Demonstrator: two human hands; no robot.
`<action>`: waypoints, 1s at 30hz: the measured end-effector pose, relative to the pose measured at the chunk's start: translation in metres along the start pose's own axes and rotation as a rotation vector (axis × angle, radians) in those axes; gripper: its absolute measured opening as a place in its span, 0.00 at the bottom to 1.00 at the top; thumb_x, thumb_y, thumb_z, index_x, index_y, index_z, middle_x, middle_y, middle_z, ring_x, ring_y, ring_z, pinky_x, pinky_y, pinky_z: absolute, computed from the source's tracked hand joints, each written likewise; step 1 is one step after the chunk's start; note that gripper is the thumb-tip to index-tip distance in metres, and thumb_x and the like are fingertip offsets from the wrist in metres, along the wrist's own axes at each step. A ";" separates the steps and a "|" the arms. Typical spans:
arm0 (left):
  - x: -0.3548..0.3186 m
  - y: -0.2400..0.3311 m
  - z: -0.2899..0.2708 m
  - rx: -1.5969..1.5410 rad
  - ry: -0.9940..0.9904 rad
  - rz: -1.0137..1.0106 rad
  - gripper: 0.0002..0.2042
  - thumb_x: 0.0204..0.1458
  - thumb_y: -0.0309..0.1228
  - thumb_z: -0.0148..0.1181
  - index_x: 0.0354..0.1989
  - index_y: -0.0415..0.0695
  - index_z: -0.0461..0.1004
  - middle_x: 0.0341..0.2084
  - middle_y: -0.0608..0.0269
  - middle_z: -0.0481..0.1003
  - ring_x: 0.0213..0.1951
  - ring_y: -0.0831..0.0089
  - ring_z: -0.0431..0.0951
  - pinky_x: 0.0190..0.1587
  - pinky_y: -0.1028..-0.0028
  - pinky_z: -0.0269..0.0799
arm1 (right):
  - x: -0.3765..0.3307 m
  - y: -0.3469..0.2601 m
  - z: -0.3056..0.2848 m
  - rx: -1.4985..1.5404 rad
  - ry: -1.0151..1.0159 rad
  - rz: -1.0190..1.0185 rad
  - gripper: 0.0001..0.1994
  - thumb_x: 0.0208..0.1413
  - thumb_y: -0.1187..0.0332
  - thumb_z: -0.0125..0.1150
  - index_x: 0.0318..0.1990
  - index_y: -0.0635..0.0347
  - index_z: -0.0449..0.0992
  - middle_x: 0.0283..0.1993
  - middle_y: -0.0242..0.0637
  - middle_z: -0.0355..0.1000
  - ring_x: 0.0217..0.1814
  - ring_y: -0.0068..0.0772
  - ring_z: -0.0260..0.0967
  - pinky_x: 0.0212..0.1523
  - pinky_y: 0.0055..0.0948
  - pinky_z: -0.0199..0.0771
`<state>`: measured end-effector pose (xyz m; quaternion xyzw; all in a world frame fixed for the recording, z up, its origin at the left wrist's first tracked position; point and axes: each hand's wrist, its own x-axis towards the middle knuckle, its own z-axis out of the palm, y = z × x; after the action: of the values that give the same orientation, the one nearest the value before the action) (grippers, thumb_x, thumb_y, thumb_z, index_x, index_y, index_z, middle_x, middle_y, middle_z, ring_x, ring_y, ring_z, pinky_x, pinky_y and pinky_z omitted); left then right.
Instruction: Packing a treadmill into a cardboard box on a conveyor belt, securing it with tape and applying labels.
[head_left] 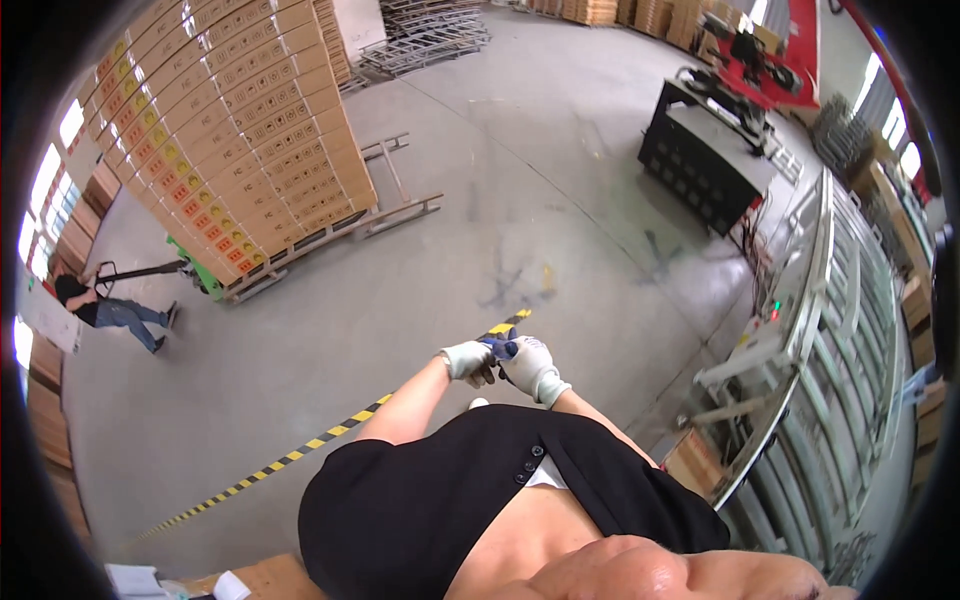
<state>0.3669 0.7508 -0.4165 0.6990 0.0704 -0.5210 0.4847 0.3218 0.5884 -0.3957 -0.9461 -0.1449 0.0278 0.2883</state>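
Both my hands wear white work gloves with dark palms and are held close together in front of my body. Between them shows a small blue and dark thing (503, 349), too small to name. My left hand (468, 362) has its fingers curled at the left side of it. From the right, my right hand (532, 367) closes its fingers round it. Whether the blue is a separate object or part of a glove, I cannot tell.
Strapped cartons (250, 130) stand tall on a pallet, with a green pallet jack (205, 275) and a person (115, 300) pulling its handle. Yellow-black floor tape (330, 435) runs below my hands. A conveyor (800, 390) curves along the right, past a black cabinet (700, 160).
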 end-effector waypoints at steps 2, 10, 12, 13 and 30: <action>0.042 -0.011 -0.068 -0.601 -0.375 0.044 0.04 0.54 0.34 0.52 0.33 0.50 0.72 0.16 0.65 0.72 0.13 0.82 0.68 0.16 0.77 0.67 | 0.052 0.011 0.004 -0.067 -0.045 -0.033 0.06 0.48 0.64 0.57 0.29 0.55 0.76 0.24 0.40 0.74 0.29 0.46 0.72 0.32 0.39 0.71; 0.145 0.057 -0.231 -1.531 -0.648 0.164 0.12 0.50 0.17 0.45 0.40 0.42 0.72 0.23 0.72 0.71 0.15 0.89 0.67 0.14 0.91 0.65 | 0.261 0.000 -0.005 0.286 -0.280 0.121 0.13 0.52 0.64 0.53 0.23 0.59 0.78 0.23 0.39 0.76 0.25 0.37 0.74 0.31 0.32 0.73; 0.184 0.074 -0.281 -1.484 -0.481 0.012 0.09 0.50 0.19 0.48 0.35 0.42 0.74 0.21 0.71 0.72 0.16 0.87 0.70 0.15 0.89 0.68 | 0.314 0.014 -0.002 0.560 -0.249 0.146 0.13 0.54 0.63 0.52 0.24 0.59 0.79 0.22 0.35 0.76 0.25 0.32 0.75 0.30 0.29 0.73; 0.190 0.092 -0.290 -1.333 -0.314 0.168 0.07 0.48 0.19 0.49 0.30 0.42 0.75 0.18 0.69 0.72 0.17 0.84 0.72 0.16 0.89 0.70 | 0.341 0.024 -0.003 0.549 -0.289 0.188 0.14 0.55 0.62 0.52 0.25 0.58 0.80 0.22 0.34 0.76 0.24 0.29 0.74 0.29 0.27 0.72; 0.433 0.339 -0.600 -1.437 -0.091 0.948 0.06 0.54 0.26 0.54 0.39 0.42 0.72 0.31 0.67 0.74 0.30 0.78 0.74 0.35 0.79 0.72 | 0.722 0.213 -0.014 0.323 -0.590 -0.278 0.11 0.48 0.63 0.56 0.35 0.60 0.79 0.31 0.46 0.76 0.34 0.45 0.74 0.36 0.38 0.71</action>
<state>1.1612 0.8489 -0.5636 0.1568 0.0643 -0.1203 0.9782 1.0698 0.6217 -0.4801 -0.8109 -0.3426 0.2826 0.3810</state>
